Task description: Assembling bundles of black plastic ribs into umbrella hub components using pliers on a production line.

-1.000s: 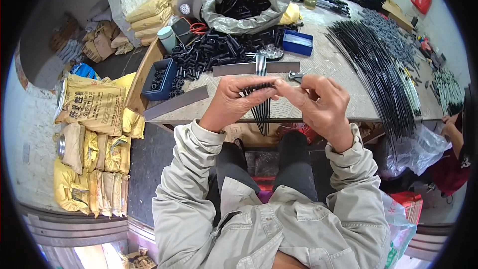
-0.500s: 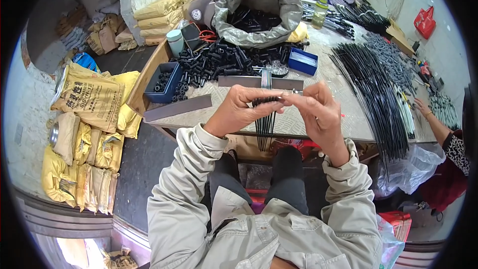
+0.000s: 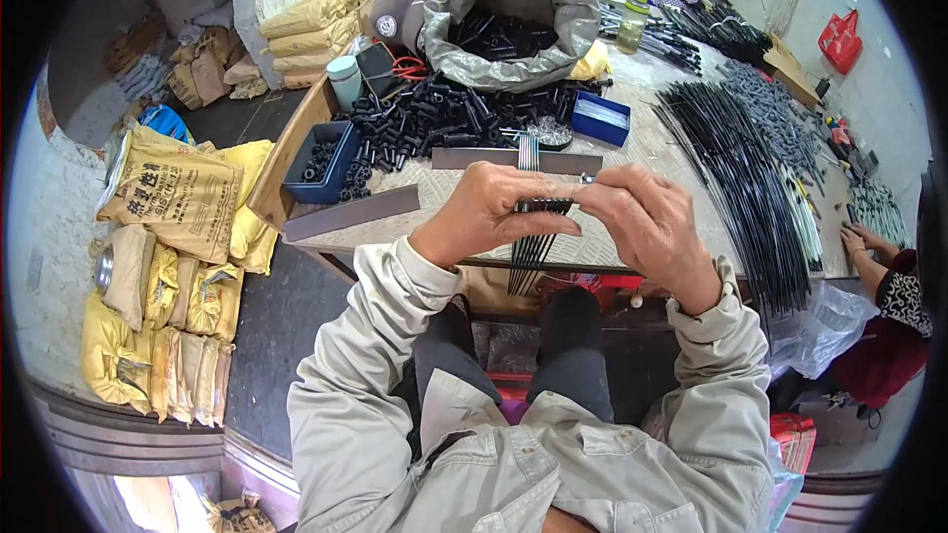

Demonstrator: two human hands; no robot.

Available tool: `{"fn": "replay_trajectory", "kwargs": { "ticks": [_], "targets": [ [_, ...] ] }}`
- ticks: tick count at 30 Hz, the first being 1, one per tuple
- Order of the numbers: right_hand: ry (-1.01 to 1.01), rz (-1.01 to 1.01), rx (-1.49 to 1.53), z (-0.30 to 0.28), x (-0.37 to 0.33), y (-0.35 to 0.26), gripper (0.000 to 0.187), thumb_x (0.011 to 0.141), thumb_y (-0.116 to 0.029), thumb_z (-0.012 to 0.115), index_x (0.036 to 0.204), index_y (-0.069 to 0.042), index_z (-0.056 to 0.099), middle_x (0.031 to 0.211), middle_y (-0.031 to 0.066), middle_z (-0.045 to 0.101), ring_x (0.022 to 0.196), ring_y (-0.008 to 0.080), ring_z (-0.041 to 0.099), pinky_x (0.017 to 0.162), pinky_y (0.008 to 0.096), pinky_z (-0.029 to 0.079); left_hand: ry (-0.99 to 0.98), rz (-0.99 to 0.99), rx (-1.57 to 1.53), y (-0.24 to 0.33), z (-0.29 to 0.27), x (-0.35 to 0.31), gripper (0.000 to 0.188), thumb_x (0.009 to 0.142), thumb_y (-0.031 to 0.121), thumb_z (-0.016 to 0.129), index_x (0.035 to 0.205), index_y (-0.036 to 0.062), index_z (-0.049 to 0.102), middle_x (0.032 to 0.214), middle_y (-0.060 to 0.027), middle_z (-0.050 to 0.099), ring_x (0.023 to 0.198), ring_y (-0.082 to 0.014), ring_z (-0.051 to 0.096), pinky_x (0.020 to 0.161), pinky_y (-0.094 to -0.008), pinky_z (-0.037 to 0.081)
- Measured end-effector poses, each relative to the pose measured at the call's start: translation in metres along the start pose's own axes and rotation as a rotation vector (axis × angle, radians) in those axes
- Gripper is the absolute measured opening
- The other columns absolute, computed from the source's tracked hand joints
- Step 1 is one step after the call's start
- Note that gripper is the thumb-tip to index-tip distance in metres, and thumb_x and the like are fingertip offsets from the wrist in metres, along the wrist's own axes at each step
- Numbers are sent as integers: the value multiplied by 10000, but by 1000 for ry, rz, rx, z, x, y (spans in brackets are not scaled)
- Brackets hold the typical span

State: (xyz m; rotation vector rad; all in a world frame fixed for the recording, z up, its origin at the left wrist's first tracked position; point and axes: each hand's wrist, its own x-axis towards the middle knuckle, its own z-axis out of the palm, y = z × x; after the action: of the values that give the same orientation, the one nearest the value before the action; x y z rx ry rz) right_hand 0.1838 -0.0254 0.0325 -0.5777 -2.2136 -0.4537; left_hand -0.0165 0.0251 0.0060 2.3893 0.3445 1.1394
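My left hand (image 3: 472, 219) is closed around a flat bunch of thin black rods (image 3: 531, 265), its thumb and fingers pinching them. The rods hang down past the table edge, and their pale upper ends rise above my hand. Between thumb and fingers shows a row of small black ribbed pieces (image 3: 545, 205) across the rods. Close against the row's right end, my right hand (image 3: 650, 227) is closed, fingertips together. A small shiny metal bit (image 3: 588, 179) shows at these fingertips; I cannot make out what it is.
Two dark flat bars (image 3: 355, 213) lie along the table's near side. Behind are a heap of black plastic parts (image 3: 425, 123), a blue bin (image 3: 331, 190), a blue box (image 3: 600, 121) and a grey sack (image 3: 570, 47). Long black rods (image 3: 731, 188) lie right, near a co-worker's hands (image 3: 866, 242).
Both my hands have shifted slightly right with the rods, and the right hand has turned, showing more of its back. At the right, the co-worker's hands have come together lower on the table.
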Motion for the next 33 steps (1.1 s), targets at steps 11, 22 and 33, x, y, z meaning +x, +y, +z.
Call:
{"fn": "replay_trajectory", "kwargs": {
  "ticks": [11, 22, 33],
  "targets": [
    [-70, 63, 78, -1, 12, -19, 317, 737, -73, 609, 1046, -49, 544, 884, 95, 518, 713, 227, 557, 574, 324, 459, 60, 55, -48, -20, 21, -12, 346, 655, 311, 725, 902, 79, 658, 783, -97, 645, 637, -266, 608, 530, -307, 465],
    [-431, 29, 32, -37, 3, -53, 127, 682, -185, 641, 776, -136, 570, 762, 2, 495, 605, 137, 528, 535, 285, 396, -224, -91, 915, -83, 97, -96, 673, 655, 423, 653, 1256, 196, 455, 1372, -72, 346, 1264, -244, 321, 1036, -422, 264],
    [565, -430, 529, -265, -145, -106, 210, 796, -284, 491, 710, -108, 565, 709, 7, 564, 554, 151, 419, 548, 377, 292, 177, -35, 216, 26, 116, -83, 327, 503, 247, 749, 712, 117, 534, 678, -20, 545, 639, -217, 556, 580, -345, 421]
  ]
}}
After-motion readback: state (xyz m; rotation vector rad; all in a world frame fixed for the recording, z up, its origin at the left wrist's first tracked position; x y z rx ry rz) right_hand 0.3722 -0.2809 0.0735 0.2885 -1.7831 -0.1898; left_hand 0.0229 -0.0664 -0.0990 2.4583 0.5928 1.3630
